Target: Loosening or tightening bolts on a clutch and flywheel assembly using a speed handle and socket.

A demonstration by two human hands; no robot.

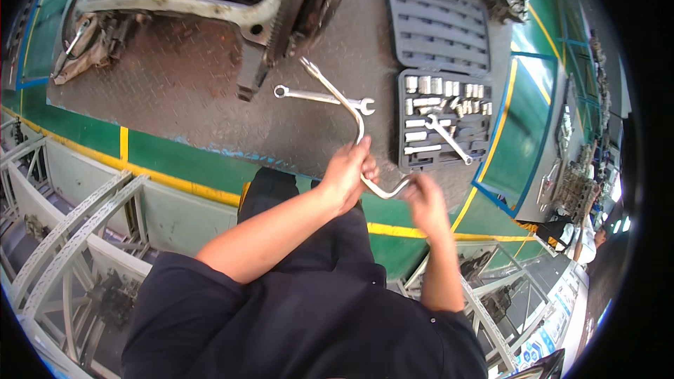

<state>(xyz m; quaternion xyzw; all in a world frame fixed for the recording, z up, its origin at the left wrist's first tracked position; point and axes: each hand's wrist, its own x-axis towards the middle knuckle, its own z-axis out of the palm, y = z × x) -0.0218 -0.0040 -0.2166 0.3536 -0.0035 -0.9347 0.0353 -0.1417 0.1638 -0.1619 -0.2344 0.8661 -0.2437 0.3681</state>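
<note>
Head view, items listed from the wearer outward:
- Left hand (347, 175): fingers curled closed around the middle of the cranked brace.
- Right hand (425, 203): blurred; fingers bent at the brace's near end; whether they grip it or only touch it, cannot tell.
- Cranked brace (361, 125): bright metal, double-bent; held near the near edge of the checker plate (210, 119), its straight end pointing toward the engine. Step in hand, as judged: handling this brace with both hands. A next move would call for a secure left hold and care that the shaft clears the wrench.
- Combination wrench (316, 96): on the plate, inward from the near edge; the brace's shaft crosses it in view.
- Socket case (402, 119): open, by the plate's right edge; sockets (437, 85) in its tray.
- Second wrench (449, 139): lying slantwise over the tray.
- Case lid (439, 24): folded back beyond the tray.
- Engine block (182, 3): toward the plate's far left corner.
</note>
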